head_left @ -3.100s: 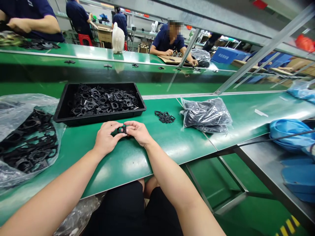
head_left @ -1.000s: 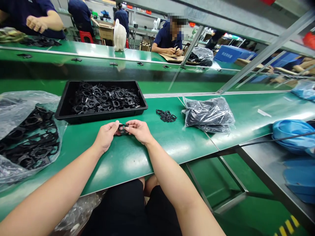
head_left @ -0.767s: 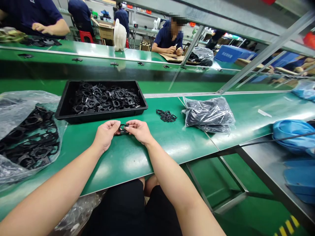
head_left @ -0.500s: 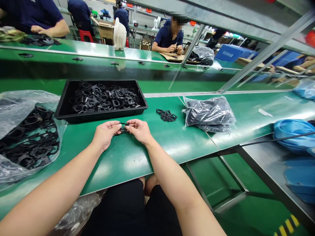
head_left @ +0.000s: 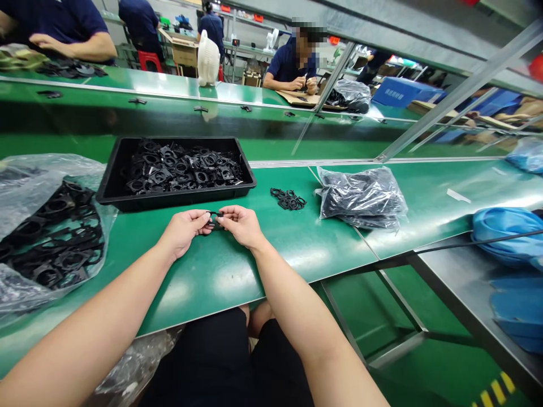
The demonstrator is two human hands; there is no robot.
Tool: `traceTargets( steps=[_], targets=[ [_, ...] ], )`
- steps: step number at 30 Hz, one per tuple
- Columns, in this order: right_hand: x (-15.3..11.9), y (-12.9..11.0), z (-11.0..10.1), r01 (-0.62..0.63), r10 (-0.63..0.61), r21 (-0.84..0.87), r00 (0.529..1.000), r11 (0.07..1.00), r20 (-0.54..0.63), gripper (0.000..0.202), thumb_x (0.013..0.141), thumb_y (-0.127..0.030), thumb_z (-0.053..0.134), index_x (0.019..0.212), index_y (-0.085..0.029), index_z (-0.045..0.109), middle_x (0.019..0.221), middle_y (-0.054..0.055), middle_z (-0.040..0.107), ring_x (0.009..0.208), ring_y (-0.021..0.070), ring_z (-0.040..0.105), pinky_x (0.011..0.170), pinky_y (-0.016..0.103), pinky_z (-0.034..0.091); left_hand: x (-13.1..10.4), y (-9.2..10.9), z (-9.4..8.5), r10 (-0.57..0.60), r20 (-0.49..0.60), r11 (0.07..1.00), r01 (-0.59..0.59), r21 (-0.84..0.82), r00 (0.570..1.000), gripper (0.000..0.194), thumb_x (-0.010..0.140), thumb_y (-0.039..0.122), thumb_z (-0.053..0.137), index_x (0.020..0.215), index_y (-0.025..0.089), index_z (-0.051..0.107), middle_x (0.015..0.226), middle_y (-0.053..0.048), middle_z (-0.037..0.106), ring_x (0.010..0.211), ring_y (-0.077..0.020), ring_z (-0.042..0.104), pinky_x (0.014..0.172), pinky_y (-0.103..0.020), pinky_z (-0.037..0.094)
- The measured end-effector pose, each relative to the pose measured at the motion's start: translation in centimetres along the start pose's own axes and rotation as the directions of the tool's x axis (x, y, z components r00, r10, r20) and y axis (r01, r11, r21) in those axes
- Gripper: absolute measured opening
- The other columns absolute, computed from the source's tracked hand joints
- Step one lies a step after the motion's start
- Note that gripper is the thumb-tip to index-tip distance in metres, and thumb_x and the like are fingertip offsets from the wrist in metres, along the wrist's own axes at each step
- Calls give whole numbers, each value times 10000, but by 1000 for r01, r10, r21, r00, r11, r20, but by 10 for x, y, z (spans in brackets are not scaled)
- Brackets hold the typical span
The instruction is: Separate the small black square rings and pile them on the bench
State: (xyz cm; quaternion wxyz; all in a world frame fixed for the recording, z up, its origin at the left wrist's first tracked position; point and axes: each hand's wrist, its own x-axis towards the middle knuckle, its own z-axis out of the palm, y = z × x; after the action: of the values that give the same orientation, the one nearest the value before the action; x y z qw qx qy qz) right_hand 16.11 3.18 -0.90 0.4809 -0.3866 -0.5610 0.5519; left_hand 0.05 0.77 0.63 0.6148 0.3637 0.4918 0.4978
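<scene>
Between my hands, just in front of the black tray, is a small black plastic part [head_left: 215,215] with an opening in it; fingers cover much of its outline. My left hand [head_left: 186,229] pinches its left side between thumb and fingers. On its right side, my right hand [head_left: 242,224] grips it the same way. The black tray [head_left: 182,199] holds a heap of black plastic parts [head_left: 178,167] with round openings. To the right of my hands lies a small pile of black rings [head_left: 288,199] on the green bench [head_left: 212,282].
An open clear bag [head_left: 99,226] of black parts lies at left. A sealed bag [head_left: 360,195] of dark parts sits right of the rings. Behind the tray, a belt [head_left: 169,116] carries spaced small black pieces. Co-workers [head_left: 292,68] sit beyond it. A metal frame post [head_left: 449,85] slants at right.
My hands stay almost in place, still holding the black part, which is turned slightly so its opening shows more. Across the belt, the co-worker at far left has shifted a hand leftward.
</scene>
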Motion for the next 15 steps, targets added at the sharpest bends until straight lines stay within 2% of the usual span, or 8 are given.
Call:
traceTargets(
  steps=[6,10,12,15],
  targets=[
    [-2,-3,0,-7,6,30,1000,1000,17,372,586,-388,792,842,-156,652,645,-11,616,534,83,532,516,214,466,0,5,-9,-79,116,996,82,-21,990,329,608,314,810,842,113,699,812,-75,685,711,-138,639,646,-248,527],
    [-2,-4,0,-9,8,44,1000,999,22,369,587,-382,792,847,-159,655,643,-15,613,535,86,534,520,222,464,0,7,-10,-107,158,993,114,-37,982,334,589,316,822,835,123,706,793,-66,678,693,-130,627,640,-245,523],
    [-1,-2,0,-10,9,41,1000,999,19,353,589,-368,787,842,-159,656,643,-14,614,537,87,535,527,225,460,0,6,-8,-88,121,995,93,-35,989,354,549,315,843,810,120,704,739,-50,668,650,-116,608,617,-237,510],
    [0,0,0,-4,4,31,1000,1000,0,332,594,-346,781,834,-155,656,652,-9,624,543,86,539,536,224,457,0,4,-3,-37,-2,999,37,-22,999,398,469,322,873,760,116,696,657,-19,641,579,-92,565,574,-225,478]
  ],
)
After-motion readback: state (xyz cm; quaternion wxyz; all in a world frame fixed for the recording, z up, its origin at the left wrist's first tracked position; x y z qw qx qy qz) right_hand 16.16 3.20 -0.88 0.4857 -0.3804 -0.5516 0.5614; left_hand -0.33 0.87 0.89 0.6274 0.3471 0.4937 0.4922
